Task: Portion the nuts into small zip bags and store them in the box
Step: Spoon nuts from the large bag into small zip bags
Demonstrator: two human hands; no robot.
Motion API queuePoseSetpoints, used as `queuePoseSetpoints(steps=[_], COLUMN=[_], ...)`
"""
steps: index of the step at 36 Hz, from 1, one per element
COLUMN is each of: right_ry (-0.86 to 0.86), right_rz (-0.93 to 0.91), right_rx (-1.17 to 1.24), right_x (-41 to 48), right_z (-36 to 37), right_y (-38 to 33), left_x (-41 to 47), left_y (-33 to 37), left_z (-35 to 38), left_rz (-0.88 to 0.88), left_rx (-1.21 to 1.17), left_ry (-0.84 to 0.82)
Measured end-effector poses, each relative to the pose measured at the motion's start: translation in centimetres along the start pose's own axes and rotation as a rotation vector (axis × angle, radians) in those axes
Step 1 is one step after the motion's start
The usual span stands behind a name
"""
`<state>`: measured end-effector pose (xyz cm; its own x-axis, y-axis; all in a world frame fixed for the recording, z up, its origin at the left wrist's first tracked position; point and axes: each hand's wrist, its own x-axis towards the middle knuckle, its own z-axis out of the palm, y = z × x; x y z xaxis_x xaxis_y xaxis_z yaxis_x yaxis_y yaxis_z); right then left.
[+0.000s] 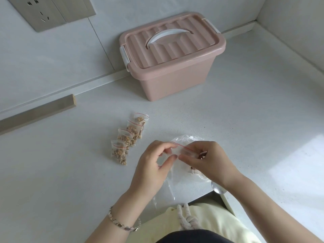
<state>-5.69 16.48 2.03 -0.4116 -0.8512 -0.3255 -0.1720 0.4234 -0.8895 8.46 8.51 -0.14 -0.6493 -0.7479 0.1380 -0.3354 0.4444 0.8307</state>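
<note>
Small zip bag (184,151) with red strip held just above the worktop (245,120), near its front edge, pinched at the mouth from both sides. Left hand (150,165): thumb and forefinger closed on the bag's left end, other fingers loosely curled. Right hand (208,160): fingertips closed on the right end, over the zip strip. Contents hard to make out, possibly a few nuts low in the bag under the right hand. Larger clear bag (185,172) lying flat beneath both hands, reaching the front edge. Spoon (218,188) bowl showing at the front edge, partly under the right wrist. Four filled zip bags (128,137) of nuts in an overlapping row left of the hands, mid-worktop. Pink box (171,55) near the back edge against the wall, lid on, white handle flat, side latches down. Bracelet (121,223) on left wrist.
</note>
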Motion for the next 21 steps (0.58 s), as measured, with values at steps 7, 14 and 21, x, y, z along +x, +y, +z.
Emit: queuePoseSetpoints(steps=[7, 14, 21], right_ry=[0.305, 0.263, 0.269], right_rz=[-0.145, -0.356, -0.331], right_rx=[-0.315, -0.309, -0.304], right_x=[-0.2, -1.0, -1.8], right_z=[0.6, 1.9, 1.5], right_y=[1.8, 3.1, 3.8], left_x=[0.2, 0.4, 0.0], left_y=[2.5, 3.8, 3.3], left_z=[1.3, 2.6, 2.0], left_rz=[-0.486, -0.747, -0.858], left_rx=[-0.221, -0.560, -0.765], left_ry=[0.070, -0.032, -0.096])
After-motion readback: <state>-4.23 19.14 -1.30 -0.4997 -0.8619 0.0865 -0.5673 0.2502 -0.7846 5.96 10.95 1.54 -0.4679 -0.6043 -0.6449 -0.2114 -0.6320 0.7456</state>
